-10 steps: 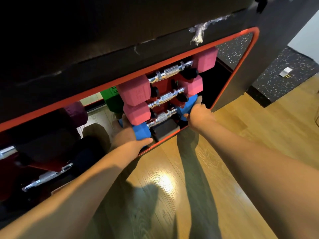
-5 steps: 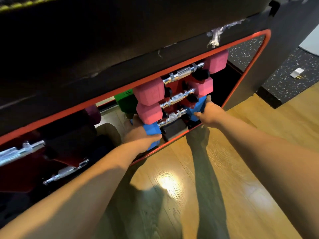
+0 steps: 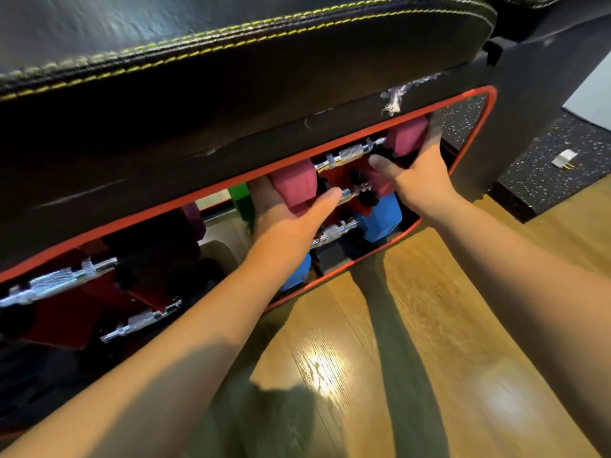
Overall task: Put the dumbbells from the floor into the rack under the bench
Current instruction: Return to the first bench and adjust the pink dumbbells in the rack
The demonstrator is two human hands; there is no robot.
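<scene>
Head view looks down at a black padded bench with yellow stitching [image 3: 231, 61]. Under it is a rack opening with a red rim [image 3: 476, 133].

Both bare arms reach into the opening. The left hand [image 3: 284, 219] cups the left end of a pink dumbbell with a shiny metal handle [image 3: 350, 155]. Its thumb lies across the front of that pink block, and its fingers go round the far side (those fingertips are hidden). The right hand [image 3: 420, 176] grips the right pink end of the same dumbbell. Its fingers reach up over the block and its thumb points in toward the handle. This dumbbell sits at the top of the stack, inside the rack, just under the bench.

Below it a second metal handle [image 3: 350, 193] peeks out between the two thumbs; its ends are mostly covered by the hands. Lower still lies a blue dumbbell with a metal handle [image 3: 383, 216]. Its left end is partly behind the left wrist.

A green block [image 3: 243, 201] shows behind the left hand, too cut off to tell what it is. On the left, dark red dumbbells with metal handles [image 3: 59, 285] sit in shadow, blurry and hard to make out.

Shiny brown wooden floor [image 3: 429, 325] lies below the arms. A small white thing [image 3: 566, 158] rests on a black speckled mat [image 3: 535, 166] at the right, too small to name.
</scene>
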